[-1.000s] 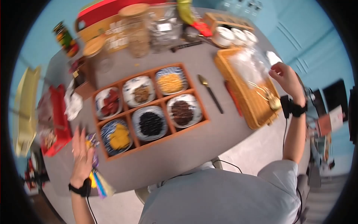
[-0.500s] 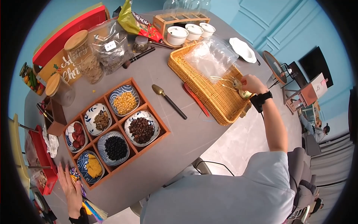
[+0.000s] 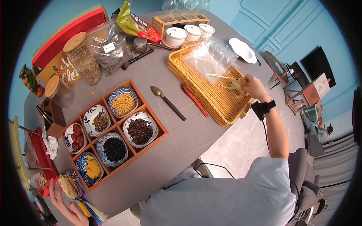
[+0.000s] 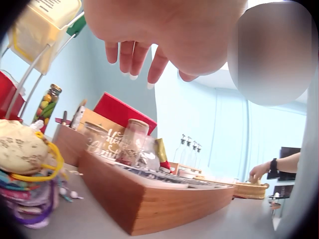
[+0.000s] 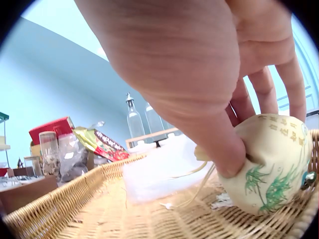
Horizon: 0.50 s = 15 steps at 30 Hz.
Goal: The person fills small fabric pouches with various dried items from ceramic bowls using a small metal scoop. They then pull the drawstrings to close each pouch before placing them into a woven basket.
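Note:
My right hand (image 3: 255,88) is over the near right end of the wicker basket (image 3: 200,91). In the right wrist view, its thumb presses into a cream pouch (image 5: 273,172) with green leaf print, fingers behind it; pale drawstrings trail from the pouch. A clear plastic bag (image 3: 211,56) lies in the basket. At the table's left edge, my left hand (image 3: 68,207) hovers with loosely bent fingers, holding nothing. Beside it is a pile of small pouches, a cream one (image 4: 22,149) with a yellow cord among them, and colored tassels (image 3: 92,211).
A divided wooden box (image 3: 130,160) holds several bowls of dried foods. A spoon (image 3: 167,102) and a red tool (image 3: 195,100) lie between box and basket. Jars (image 3: 83,60), bags, white lidded pots (image 3: 176,37) and a white dish (image 3: 243,51) stand farther back.
The head view has swung. My right hand came down to the pouch in the basket and now grips it. My left hand moved back toward the table's edge, its fingers more bent.

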Available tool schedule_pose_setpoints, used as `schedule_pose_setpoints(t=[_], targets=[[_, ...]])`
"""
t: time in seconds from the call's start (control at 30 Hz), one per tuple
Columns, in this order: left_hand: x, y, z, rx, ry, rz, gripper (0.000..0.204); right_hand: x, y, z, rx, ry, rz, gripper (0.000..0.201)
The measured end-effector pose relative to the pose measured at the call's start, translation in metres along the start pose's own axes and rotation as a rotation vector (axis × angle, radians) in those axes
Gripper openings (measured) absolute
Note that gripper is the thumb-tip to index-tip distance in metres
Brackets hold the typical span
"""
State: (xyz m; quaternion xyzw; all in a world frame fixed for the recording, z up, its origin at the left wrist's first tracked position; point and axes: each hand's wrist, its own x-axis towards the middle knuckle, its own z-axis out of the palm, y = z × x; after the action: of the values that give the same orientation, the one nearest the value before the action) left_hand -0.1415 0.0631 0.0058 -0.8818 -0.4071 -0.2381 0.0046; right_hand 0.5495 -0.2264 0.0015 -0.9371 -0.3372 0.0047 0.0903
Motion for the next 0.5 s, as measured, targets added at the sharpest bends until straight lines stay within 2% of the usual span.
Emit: schedule_pose_setpoints(t=[0.1, 0.13, 0.23, 0.27, 0.3, 0.37, 0.43, 0.5], targets=[[-0.005, 0.016, 0.004, -0.157, 0.033, 0.067, 0.052, -0.012, -0.012, -0.023, 0.275, 0.189, -0.125, 0.029], [-0.008, 0.020, 0.008, -0.212, 0.034, 0.087, 0.050, -0.021, -0.028, -0.037, 0.438, 0.154, -0.121, 0.026], [-0.001, 0.060, 0.012, -0.273, -0.043, 0.201, 0.046, -0.046, -0.064, -0.070, 0.669, 0.111, -0.146, 0.025], [0.007, 0.082, 0.013, -0.331, -0.025, 0.205, 0.042, -0.053, -0.074, -0.077, 0.700, 0.088, -0.175, 0.026], [0.014, 0.094, 0.015, -0.386, -0.057, 0.280, 0.039, -0.059, -0.084, -0.082, 0.732, 0.065, -0.205, 0.027], [0.026, 0.113, 0.016, -0.490, -0.124, 0.427, 0.031, -0.074, -0.106, -0.086, 0.852, -0.007, -0.245, 0.029], [0.035, 0.135, 0.018, -0.617, -0.173, 0.446, 0.025, -0.092, -0.132, -0.080, 1.032, -0.117, -0.268, 0.031], [0.043, 0.148, 0.018, -0.703, -0.251, 0.484, 0.026, -0.111, -0.160, -0.076, 1.024, -0.248, -0.260, 0.034]])
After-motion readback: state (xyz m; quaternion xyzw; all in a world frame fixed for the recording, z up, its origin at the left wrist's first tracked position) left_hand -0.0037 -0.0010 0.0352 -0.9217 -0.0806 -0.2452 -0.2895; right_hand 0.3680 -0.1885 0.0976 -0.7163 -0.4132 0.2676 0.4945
